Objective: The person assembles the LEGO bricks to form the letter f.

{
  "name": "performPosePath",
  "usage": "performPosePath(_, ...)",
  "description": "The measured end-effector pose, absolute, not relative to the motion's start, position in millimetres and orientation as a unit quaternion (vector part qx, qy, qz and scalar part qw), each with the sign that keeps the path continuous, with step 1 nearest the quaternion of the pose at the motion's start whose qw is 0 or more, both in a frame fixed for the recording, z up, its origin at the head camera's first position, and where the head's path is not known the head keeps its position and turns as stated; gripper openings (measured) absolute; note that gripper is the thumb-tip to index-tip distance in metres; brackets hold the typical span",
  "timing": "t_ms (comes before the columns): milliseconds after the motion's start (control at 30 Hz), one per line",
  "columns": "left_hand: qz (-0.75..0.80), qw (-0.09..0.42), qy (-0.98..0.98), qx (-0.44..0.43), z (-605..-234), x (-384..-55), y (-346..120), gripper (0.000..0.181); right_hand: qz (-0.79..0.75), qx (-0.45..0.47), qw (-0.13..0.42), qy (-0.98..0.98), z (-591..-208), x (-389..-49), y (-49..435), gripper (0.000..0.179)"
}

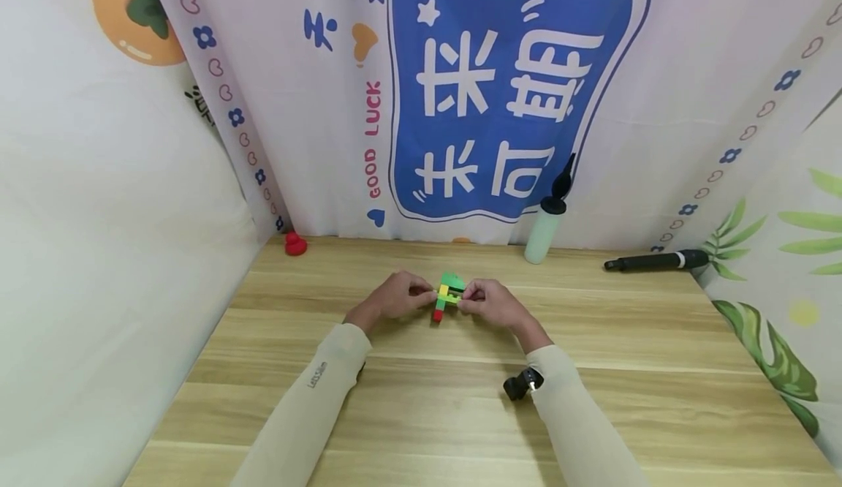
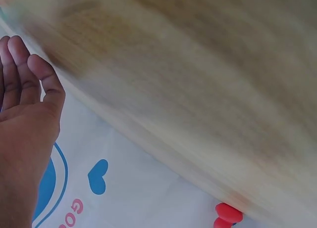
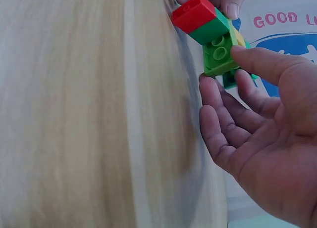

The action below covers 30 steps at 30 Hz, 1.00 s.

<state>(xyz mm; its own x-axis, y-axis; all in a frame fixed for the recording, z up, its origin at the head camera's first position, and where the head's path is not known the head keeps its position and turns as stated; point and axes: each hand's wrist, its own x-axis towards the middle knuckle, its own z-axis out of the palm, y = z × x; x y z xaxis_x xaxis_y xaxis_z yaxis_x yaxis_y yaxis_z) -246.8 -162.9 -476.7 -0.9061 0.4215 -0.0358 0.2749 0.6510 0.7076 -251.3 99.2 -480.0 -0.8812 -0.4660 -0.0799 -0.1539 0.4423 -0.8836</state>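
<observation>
A small build of toy building bricks (image 1: 451, 282) is held between the two hands, over the far middle of the table. Red, green, light green and yellow parts show in it. From the left, the left hand (image 1: 397, 295) pinches its side near the yellow brick (image 1: 444, 290). The right hand (image 1: 495, 303) grips the light green piece (image 3: 220, 55) between thumb and fingertips, its hollow underside facing the right wrist camera. A red brick (image 3: 193, 15) joined to a green one forms the near end. In the left wrist view the left hand's fingers are partly cut off and the bricks are out of sight.
The wooden table (image 1: 421, 414) ends at a printed cloth backdrop (image 1: 342, 143). A small red object (image 1: 295, 244) sits at the far left corner. At the back right stand a pale green bottle with a black top (image 1: 542, 232) and a black cylindrical tool (image 1: 654, 260), lying flat.
</observation>
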Motion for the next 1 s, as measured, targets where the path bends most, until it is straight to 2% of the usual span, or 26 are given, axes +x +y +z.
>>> performPosePath(400, 0.335, 0.124, 0.917, 0.181, -481.7, -247.4, -159.4, 0.03, -0.449, -0.18, 0.15, 0.862, -479.9, -249.0, 95.7, 0.009)
performPosePath(600, 0.33, 0.122, 0.914, 0.201, -482.0, -246.2, -160.2, 0.023, -0.447, -0.178, 0.145, 0.865, -482.6, -249.1, 94.1, 0.01)
performPosePath(1000, 0.338, 0.121, 0.912, 0.2, -481.1, -244.7, -161.8, 0.025, -0.443, -0.173, 0.142, 0.868, -483.6, -246.9, 95.9, 0.01)
